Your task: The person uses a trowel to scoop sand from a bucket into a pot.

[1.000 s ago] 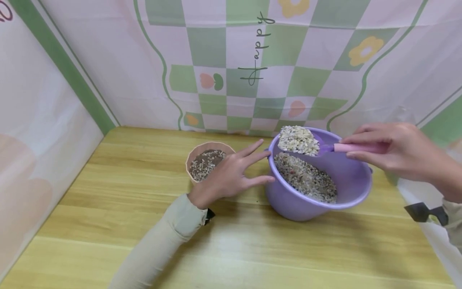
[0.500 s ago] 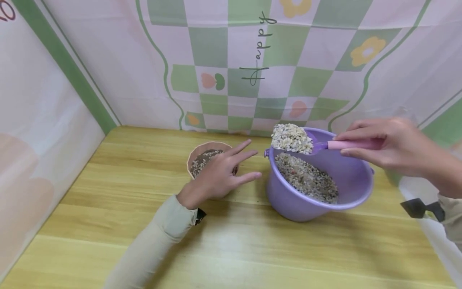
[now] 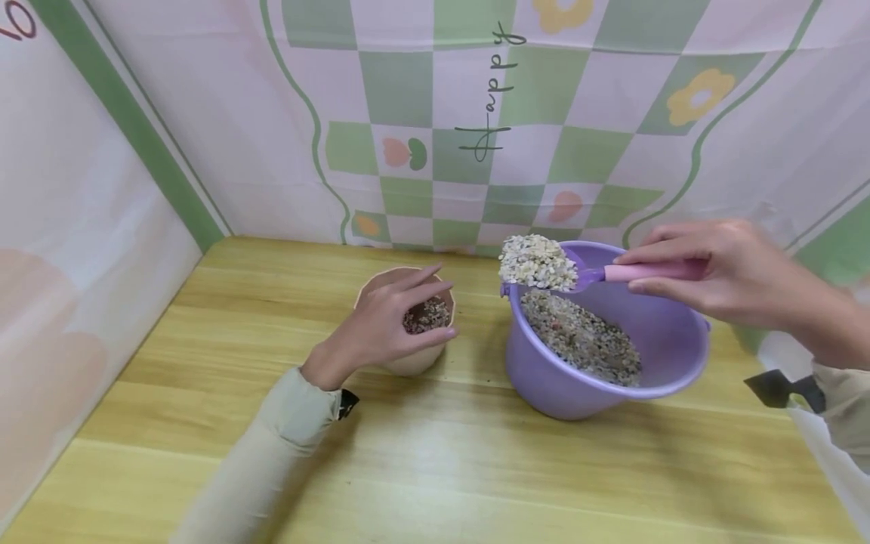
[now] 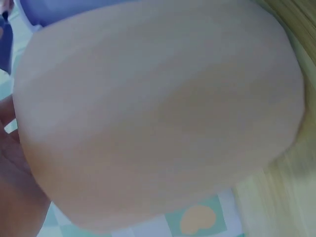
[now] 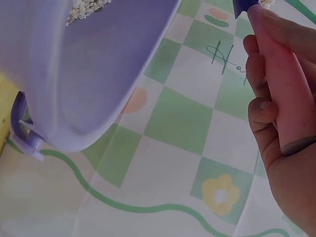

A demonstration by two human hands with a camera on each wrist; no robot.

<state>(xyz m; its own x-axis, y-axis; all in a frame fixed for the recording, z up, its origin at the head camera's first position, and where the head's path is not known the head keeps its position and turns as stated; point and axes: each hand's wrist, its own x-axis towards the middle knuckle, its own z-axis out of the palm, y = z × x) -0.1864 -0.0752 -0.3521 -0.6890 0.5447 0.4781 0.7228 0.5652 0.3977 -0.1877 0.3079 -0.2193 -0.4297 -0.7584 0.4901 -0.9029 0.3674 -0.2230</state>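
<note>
Right hand (image 3: 734,279) gripped heaped scoop (image 3: 639,272) above bucket (image 3: 557,393); left hand (image 3: 370,325), fingers loosely spread, over pot (image 3: 413,364), contact unclear. Level scoop seemed key against spilling.

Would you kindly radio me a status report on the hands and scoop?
Right hand grips scoop, heaped with pale grains, above purple bucket. Left hand, fingers extended, at pot; contact unclear. Possible obstruction: left hand partly hides pot's opening.
</note>
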